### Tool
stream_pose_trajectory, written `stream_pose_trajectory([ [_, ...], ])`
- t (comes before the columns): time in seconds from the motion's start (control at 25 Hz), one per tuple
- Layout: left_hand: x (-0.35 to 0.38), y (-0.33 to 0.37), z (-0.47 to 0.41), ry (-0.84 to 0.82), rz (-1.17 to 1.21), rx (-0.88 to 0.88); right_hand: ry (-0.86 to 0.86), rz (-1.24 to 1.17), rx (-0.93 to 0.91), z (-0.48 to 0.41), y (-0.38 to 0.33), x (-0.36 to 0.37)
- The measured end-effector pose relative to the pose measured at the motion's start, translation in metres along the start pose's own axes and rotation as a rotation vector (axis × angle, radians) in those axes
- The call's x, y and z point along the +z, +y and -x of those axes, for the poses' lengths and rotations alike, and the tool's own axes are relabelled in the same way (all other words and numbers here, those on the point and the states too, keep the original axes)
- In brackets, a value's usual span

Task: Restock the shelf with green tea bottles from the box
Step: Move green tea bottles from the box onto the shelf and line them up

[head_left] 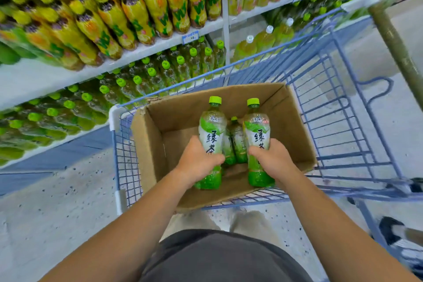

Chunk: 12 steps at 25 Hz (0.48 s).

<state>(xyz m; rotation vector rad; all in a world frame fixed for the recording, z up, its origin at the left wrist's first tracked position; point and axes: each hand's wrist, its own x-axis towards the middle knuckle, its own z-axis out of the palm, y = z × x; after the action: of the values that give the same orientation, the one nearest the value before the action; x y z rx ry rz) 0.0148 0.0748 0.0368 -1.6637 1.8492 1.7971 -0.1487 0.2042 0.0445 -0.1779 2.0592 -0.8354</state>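
Two green tea bottles [211, 130], gripped by left hand [198, 161] and right hand [273, 160], over the box [151, 142] (spare bottles [237, 142] stand inside).

a shop aisle: stocked drink shelves [142, 52], price tag [190, 38], wire trolley [332, 89]

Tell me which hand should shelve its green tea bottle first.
Probably the left hand: its bottle is nearer the green tea shelf on the left; the right hand must cross the box.
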Motion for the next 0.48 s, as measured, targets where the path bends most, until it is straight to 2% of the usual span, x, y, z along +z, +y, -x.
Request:
stream_pose_trajectory([
  [0.28, -0.041, 0.008, 0.058, 0.098, 0.066, 0.083, -0.013, -0.020, -0.150, 0.055, -0.020, -0.001],
  [0.48, -0.052, 0.007, 0.114, 0.250, 0.185, 0.158, -0.077, 0.015, -0.285, 0.088, -0.043, -0.009],
])
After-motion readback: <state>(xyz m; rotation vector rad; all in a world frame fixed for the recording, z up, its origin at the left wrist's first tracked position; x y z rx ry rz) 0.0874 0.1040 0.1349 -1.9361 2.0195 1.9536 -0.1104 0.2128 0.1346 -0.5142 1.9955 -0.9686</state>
